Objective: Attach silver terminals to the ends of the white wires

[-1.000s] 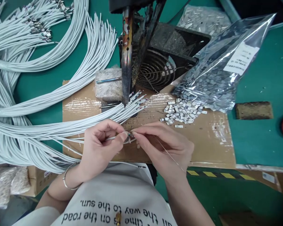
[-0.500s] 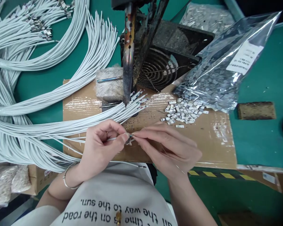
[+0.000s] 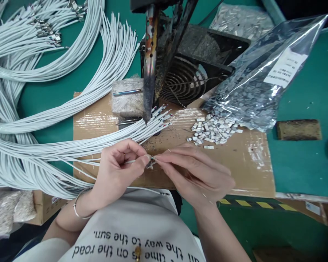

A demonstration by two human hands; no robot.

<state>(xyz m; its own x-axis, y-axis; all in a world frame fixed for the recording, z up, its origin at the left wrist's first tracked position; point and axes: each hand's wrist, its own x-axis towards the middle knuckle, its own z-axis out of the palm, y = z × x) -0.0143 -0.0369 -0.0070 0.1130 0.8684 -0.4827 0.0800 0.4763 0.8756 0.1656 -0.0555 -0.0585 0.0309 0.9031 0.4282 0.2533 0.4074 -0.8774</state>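
Note:
In my left hand (image 3: 123, 169), thumb and index finger pinch a white cable (image 3: 130, 161) close to its tip. A small metal connector piece (image 3: 150, 165) shows just past the thumb. The right-hand fingertips meet at that cable end; my right hand (image 3: 196, 171) is closed in a pinch. A thin strand of solder wire (image 3: 206, 197) runs through the right hand and shows at both sides of it. What exactly lies between the right fingertips is mostly hidden. Right above the hands, a bundle of white cables (image 3: 112, 140) lies with its stripped ends pointing right.
A soldering iron (image 3: 149, 83) hangs tip down over the cable ends, before a black fan (image 3: 186, 80). Loose metal connectors (image 3: 214, 129) lie on the cardboard (image 3: 251, 171), beside a clear bag (image 3: 251, 83) of more. A brown sponge block (image 3: 298, 130) sits right. Coiled cables (image 3: 5, 98) fill the left.
Both hands stay joined at the cable end. The right hand has shifted very slightly, and the view has moved a little.

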